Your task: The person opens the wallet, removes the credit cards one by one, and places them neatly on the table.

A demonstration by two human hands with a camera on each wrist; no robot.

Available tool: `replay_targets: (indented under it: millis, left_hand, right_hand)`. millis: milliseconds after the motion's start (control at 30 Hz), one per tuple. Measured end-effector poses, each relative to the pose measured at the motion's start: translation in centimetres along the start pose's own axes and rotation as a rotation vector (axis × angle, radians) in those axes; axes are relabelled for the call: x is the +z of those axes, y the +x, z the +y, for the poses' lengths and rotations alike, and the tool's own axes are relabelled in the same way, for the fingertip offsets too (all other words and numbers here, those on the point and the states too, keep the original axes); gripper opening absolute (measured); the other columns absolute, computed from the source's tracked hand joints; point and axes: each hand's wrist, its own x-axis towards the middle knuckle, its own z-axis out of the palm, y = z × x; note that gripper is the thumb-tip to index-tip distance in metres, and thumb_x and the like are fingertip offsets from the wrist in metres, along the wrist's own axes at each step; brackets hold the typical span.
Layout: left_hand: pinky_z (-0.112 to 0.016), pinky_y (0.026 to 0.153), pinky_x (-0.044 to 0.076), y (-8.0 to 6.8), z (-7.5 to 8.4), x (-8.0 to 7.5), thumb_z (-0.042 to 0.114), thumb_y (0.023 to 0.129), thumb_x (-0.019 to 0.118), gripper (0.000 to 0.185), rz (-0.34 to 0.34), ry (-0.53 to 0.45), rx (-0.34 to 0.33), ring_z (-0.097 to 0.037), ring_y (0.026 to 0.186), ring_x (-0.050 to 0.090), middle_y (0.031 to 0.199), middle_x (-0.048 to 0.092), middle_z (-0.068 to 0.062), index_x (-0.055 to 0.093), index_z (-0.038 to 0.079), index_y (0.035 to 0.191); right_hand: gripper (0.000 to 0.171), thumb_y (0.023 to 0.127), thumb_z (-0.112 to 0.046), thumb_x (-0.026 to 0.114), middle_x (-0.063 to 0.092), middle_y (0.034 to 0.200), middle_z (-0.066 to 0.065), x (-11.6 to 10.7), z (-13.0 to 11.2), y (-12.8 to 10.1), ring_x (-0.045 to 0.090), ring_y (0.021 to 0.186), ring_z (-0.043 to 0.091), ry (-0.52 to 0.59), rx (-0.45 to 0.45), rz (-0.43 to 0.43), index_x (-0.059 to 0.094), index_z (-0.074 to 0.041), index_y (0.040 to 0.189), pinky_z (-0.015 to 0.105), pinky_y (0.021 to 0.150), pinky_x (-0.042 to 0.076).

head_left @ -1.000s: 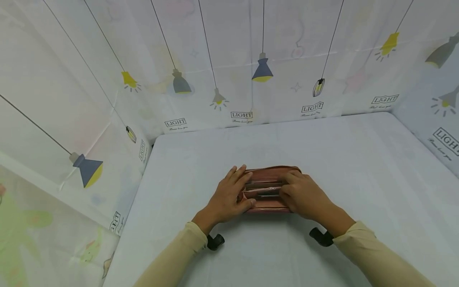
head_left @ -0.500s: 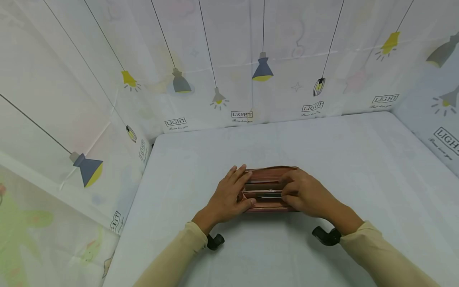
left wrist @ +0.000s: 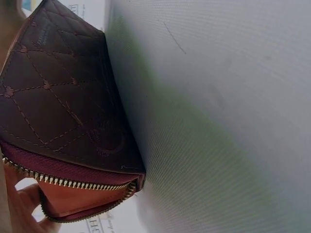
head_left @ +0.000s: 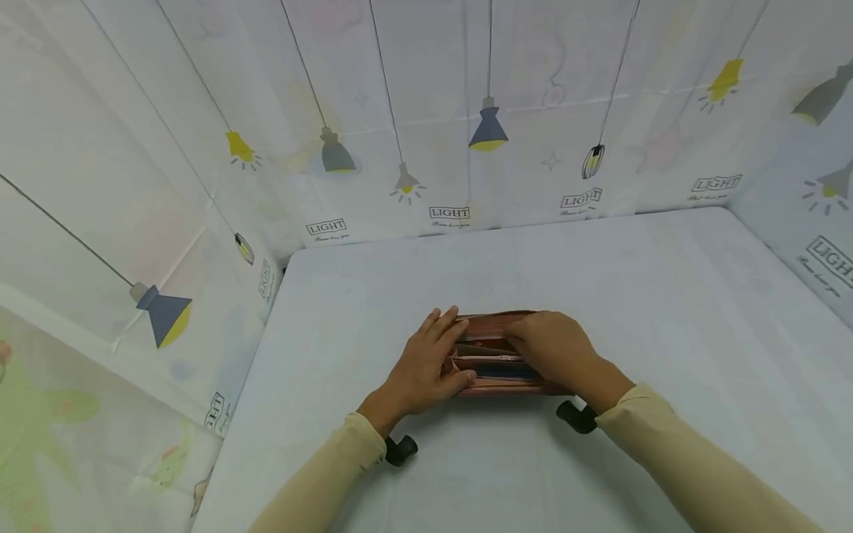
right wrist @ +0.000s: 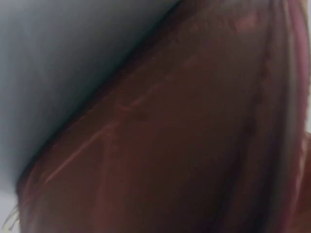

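A long zip-around wallet (head_left: pixel 486 326), reddish brown inside, stands unzipped on the white table, its opening facing up and several dividers showing. My left hand (head_left: pixel 418 370) holds its left end, thumb on the near edge and fingers spread over the far edge. Over the right half, my right hand (head_left: pixel 556 349) reaches down into the far compartments with its fingertips hidden; whether they pinch anything I cannot tell. In the left wrist view the wallet's dark quilted outside (left wrist: pixel 63 97) and brass zip teeth (left wrist: pixel 77 184) show. Blurred brown leather (right wrist: pixel 170 121) fills much of the right wrist view.
The white table (head_left: pixel 373 296) spreads around the wallet. Behind it and at both sides hang white curtains (head_left: pixel 426 96) printed with lamps. Black wrist cameras (head_left: pixel 401 450) sit under both cream sleeves (head_left: pixel 333 466).
My right hand has moved from the wallet's right end leftward and farther into the far compartments, and the dividers have shifted. The left hand has stayed in place.
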Motion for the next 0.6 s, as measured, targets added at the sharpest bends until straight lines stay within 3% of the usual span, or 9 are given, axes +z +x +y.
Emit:
replay_targets:
  millis: [100,333,433,600]
  left_hand:
    - [-0.059,0.125,0.023,-0.1,-0.2,0.1,0.052,0.102,0.058,0.079,0.003,0.0,0.0,-0.031,0.161,0.008,0.174,0.019,-0.008,0.03,0.013,0.165]
    - [-0.057,0.126,0.022,0.0,-0.2,0.3,0.053,0.102,0.058,0.08,0.008,0.013,0.015,-0.03,0.162,0.008,0.174,0.02,-0.009,0.029,0.013,0.165]
    - [-0.057,0.126,0.022,0.0,-0.3,0.3,0.053,0.102,0.059,0.08,0.011,0.018,0.019,-0.03,0.162,0.008,0.173,0.021,-0.01,0.029,0.012,0.165]
    - [-0.057,0.126,0.022,-0.2,-0.2,0.2,0.053,0.102,0.058,0.081,0.006,0.012,0.01,-0.03,0.162,0.007,0.173,0.02,-0.01,0.028,0.013,0.166]
  right_hand:
    - [0.006,0.096,-0.016,0.075,0.075,0.087,0.001,0.1,-0.4,1.0,0.071,0.072,0.019,-0.077,0.0,-0.058,0.081,-0.018,0.094,0.04,0.061,0.059]
    - [0.008,0.091,-0.017,0.08,0.068,0.083,0.005,-0.1,-0.7,1.6,0.063,0.068,0.017,-0.11,0.002,-0.106,0.077,-0.013,0.085,0.038,0.061,0.057]
    - [0.012,0.094,-0.016,0.076,0.07,0.079,0.001,-0.4,-0.5,1.4,0.064,0.068,0.016,-0.068,0.002,-0.124,0.076,-0.014,0.082,0.039,0.062,0.057]
    - [0.007,0.099,-0.015,0.072,0.07,0.082,-0.005,-1.5,0.2,1.0,0.064,0.075,0.014,0.099,0.019,-0.185,0.075,-0.015,0.092,0.039,0.068,0.057]
